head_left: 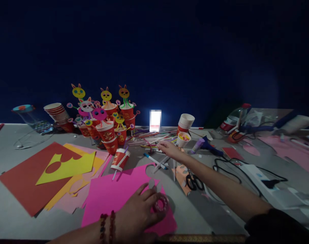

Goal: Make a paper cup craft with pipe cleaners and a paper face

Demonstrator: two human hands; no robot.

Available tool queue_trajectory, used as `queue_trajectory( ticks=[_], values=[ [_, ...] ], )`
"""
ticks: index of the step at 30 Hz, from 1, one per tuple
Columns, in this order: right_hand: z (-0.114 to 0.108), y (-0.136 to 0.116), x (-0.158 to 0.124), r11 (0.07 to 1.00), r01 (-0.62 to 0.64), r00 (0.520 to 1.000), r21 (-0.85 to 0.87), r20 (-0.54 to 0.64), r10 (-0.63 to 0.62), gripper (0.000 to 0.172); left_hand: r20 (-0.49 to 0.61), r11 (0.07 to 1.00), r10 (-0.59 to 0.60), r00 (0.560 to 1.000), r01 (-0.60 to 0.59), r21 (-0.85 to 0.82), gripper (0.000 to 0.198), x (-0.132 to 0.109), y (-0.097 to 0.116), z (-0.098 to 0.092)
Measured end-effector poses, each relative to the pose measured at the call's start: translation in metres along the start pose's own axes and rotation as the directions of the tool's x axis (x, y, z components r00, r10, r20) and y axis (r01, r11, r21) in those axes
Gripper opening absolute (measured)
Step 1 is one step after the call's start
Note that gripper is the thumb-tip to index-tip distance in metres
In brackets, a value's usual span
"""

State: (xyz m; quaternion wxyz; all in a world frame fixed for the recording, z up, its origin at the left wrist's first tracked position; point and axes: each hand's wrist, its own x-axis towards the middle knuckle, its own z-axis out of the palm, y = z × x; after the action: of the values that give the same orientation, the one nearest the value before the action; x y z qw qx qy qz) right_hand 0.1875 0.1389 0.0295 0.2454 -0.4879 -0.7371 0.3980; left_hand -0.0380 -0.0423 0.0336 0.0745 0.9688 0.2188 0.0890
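My left hand (140,208), with beaded bracelets at its wrist, is over a bright pink paper sheet (108,193). Its fingers and thumb close around a small round pink ring-shaped piece (161,203). Two pale ear-like shapes (154,185) show just beyond the fingertips; I cannot tell whether they join the ring. My right hand (168,149) reaches forward to a spread of coloured sticks and straws (154,139), its fingers drawn together in a pinch. What lies between them is too small to name. A blue-and-white marker (156,161) lies just below that hand.
Paper-cup figures with animal faces (105,130) stand left of centre, near a tipped red cup (120,159). Coloured paper sheets (24,179) spread at left. Black-handled scissors (194,183), a glue stick (197,145), a power strip (261,179) and a bottle (232,120) are rightward.
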Motion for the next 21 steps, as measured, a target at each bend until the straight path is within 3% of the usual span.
queue_trajectory(
  ticks=[5, 10, 13, 15, 18, 21],
  values=[
    [0.006, -0.012, -0.015, 0.999, 0.027, 0.999, 0.032, -0.035, -0.026, 0.030, 0.005, 1.000, 0.015, 1.000, -0.015, -0.007, 0.051, -0.001, -0.002, 0.001],
    [0.021, -0.028, -0.058, 0.990, -0.082, 0.977, 0.116, 0.203, 0.057, 0.031, -0.010, 0.999, 0.013, 1.000, -0.014, -0.043, 0.053, -0.001, -0.002, 0.003],
    [0.028, -0.034, -0.094, 0.985, -0.061, 0.940, 0.159, 0.343, 0.003, 0.029, -0.004, 0.997, 0.000, 1.000, 0.000, -0.080, 0.052, -0.003, -0.004, 0.006],
    [0.031, -0.038, -0.116, 0.995, 0.018, 0.923, 0.098, 0.380, -0.054, 0.026, -0.001, 0.996, -0.007, 1.000, 0.007, -0.093, 0.054, -0.004, -0.005, 0.008],
    [0.034, -0.042, -0.143, 0.994, 0.055, 0.922, -0.098, 0.388, -0.013, 0.018, 0.001, 0.995, -0.006, 1.000, 0.006, -0.099, 0.056, -0.006, -0.007, 0.012],
    [0.038, -0.042, -0.157, 0.983, 0.051, 0.929, -0.177, 0.371, 0.018, 0.014, 0.019, 0.997, -0.006, 1.000, 0.007, -0.081, 0.056, -0.007, -0.007, 0.013]
  ],
)
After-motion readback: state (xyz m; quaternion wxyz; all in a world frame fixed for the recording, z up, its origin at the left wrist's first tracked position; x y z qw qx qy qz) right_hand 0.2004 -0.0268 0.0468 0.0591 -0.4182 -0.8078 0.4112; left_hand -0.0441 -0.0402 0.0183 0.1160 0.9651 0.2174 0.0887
